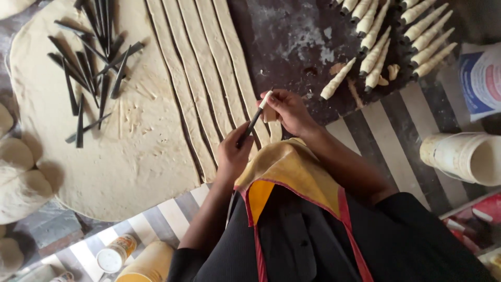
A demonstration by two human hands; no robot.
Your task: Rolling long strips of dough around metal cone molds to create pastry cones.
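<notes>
The person's left hand (233, 154) is closed around the wide lower end of a slim black metal cone (253, 121), fingers curled about it so the cone slants up and to the right. The right hand (288, 111) meets it at the narrow tip, thumb and fingertips pinched on the end of a pale strip of dough (266, 99) that is laid against the cone's point. Both hands hover just above the near ends of the long cut dough strips (209, 73), which run side by side from the far edge of the work surface down toward the person.

To the left of those strips lies the broad uncut sheet of rolled pale dough (120, 156), and on its far left part sits a loose heap of bare black metal cones (91, 62), some crossing one another, a few lying apart nearer the person. At the far right, on a dark floured board (292, 42), finished cones wrapped in spiralled dough (396, 36) lie in rows, with one wrapped cone (338, 78) resting alone closer to the hands. Round balls of dough (21, 177) sit at the left edge.

A yellow cloth with red trim (292, 172) lies over the person's dark lap, directly below the hands. A white plastic tub (462, 156) lies on its side at the right, and a small tin with an orange label (116, 253) stands near the left on a striped mat (172, 214).
</notes>
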